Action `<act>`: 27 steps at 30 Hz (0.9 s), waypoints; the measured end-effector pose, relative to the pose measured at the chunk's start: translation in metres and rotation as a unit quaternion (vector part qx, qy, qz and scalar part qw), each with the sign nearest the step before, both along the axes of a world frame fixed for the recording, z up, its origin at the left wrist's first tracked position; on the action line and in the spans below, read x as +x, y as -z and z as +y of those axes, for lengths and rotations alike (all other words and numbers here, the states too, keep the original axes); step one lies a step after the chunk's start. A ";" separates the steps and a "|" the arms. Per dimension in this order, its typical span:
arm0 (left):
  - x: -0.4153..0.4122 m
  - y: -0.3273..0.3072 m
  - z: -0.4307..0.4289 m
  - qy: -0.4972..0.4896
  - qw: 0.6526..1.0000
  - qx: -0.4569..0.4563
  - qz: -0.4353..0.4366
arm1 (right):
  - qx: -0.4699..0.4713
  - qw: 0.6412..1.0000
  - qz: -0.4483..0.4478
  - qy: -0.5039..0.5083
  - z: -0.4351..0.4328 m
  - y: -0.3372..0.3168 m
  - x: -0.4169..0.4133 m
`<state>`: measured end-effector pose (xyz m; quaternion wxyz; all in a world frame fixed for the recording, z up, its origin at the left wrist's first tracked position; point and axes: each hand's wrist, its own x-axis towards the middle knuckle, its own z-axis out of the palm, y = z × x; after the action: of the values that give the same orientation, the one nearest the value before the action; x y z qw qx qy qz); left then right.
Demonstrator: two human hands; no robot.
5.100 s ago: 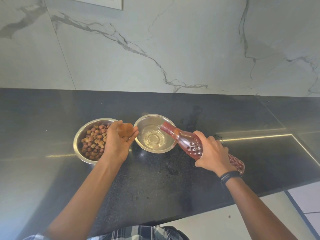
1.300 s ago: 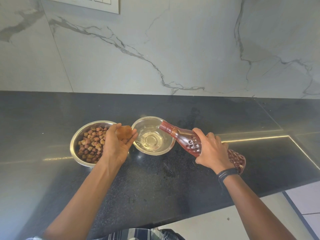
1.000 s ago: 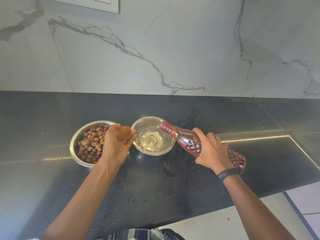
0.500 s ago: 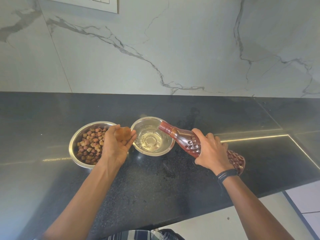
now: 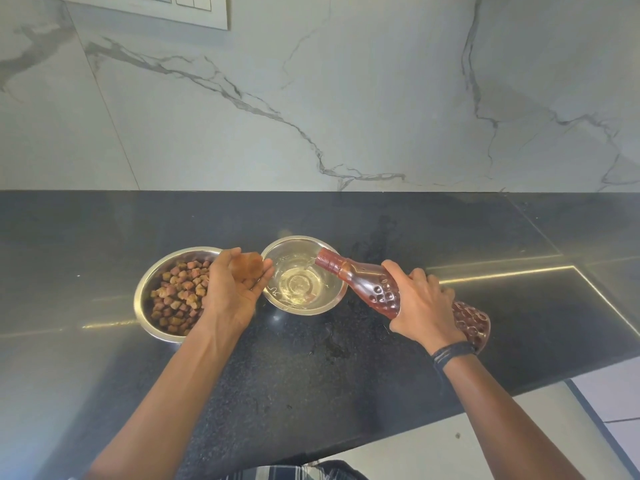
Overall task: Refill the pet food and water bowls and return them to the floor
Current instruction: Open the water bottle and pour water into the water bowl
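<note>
- marble wall [image 5: 346, 98]: fills the frame from 9 round through 12 to 3 o'clock, and it backs the work area.
- dark worktop [image 5: 104, 230]: runs across the middle. both bowls sit on it at standing height, probably so filling is easier than on the floor. there are wet marks at 6 o'clock of the water bowl.
- pale floor [image 5: 616, 393]: shows at 5 o'clock of the frame. no bowl is on it yet, so i judge the return step is not yet begun.
- food bowl [image 5: 147, 285]: steel, at 9 o'clock of the water bowl and just beside it. it is well filled with kibble [image 5: 176, 296], so that half looks done.
- water bowl [image 5: 294, 239]: near the frame centre. shallow clear water [image 5: 298, 284] covers its base and there is plenty of room to the rim.
- bottle [image 5: 367, 289]: reddish and dimpled, tilted low with its neck over the bowl's 2 o'clock rim so that the water lands inside. its base points to 4 o'clock.
- right hand [image 5: 422, 306]: its grip is clamped round the bottle's lower body, far from the neck, which gives control of the tilt.
- left hand [image 5: 232, 289]: palm up over the gap between the bowls. its grip is curled loosely about the cap, parked close and out of the stream.
- cap [image 5: 247, 268]: brownish and cradled in the left fingers, ready for closing the bottle.
- wristband [image 5: 450, 353]: dark cords on the right wrist.
</note>
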<state>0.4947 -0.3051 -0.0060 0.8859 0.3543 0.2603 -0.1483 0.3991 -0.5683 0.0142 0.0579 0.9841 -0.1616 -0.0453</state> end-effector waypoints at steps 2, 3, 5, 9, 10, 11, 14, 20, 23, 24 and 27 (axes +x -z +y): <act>0.000 0.000 -0.001 0.002 1.000 0.001 -0.002 | 0.000 1.000 0.000 0.000 -0.001 0.001 0.000; 0.000 0.000 -0.001 0.001 1.000 0.000 -0.003 | 0.000 1.000 -0.001 0.001 -0.001 0.001 0.000; 0.001 0.001 -0.001 0.000 1.000 0.000 -0.003 | 0.003 1.000 -0.001 0.001 -0.002 0.002 0.000; 0.001 -0.001 -0.002 0.003 1.000 0.001 -0.006 | 0.013 1.000 0.000 0.001 -0.001 0.005 0.000; 0.001 -0.001 -0.003 0.004 1.000 0.001 -0.007 | 0.017 1.000 0.001 0.001 -0.001 0.005 0.000; 0.001 -0.001 -0.003 0.005 1.000 0.001 -0.010 | 0.022 1.000 0.003 0.002 -0.001 0.005 0.000; 0.003 -0.001 -0.002 0.001 1.000 0.004 -0.016 | 0.039 0.999 0.005 0.001 0.001 0.005 -0.001; 0.009 0.003 0.001 0.001 1.000 0.001 -0.027 | 0.115 0.993 -0.018 0.013 0.005 0.005 0.001; 0.013 0.004 0.001 -0.006 0.999 -0.009 -0.032 | 0.185 0.981 -0.037 0.035 0.004 0.006 0.004; 0.014 0.003 0.000 -0.009 0.999 -0.006 -0.033 | 0.210 0.976 -0.048 0.040 0.003 0.006 0.004; 0.023 -0.005 -0.006 0.000 0.999 0.006 -0.047 | 0.289 0.952 -0.091 0.045 -0.001 0.005 0.008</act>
<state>0.5174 -0.3113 -0.0005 0.8951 0.3660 0.2192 -0.1299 0.4070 -0.5693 0.0093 -0.2461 0.9504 -0.1903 -0.0033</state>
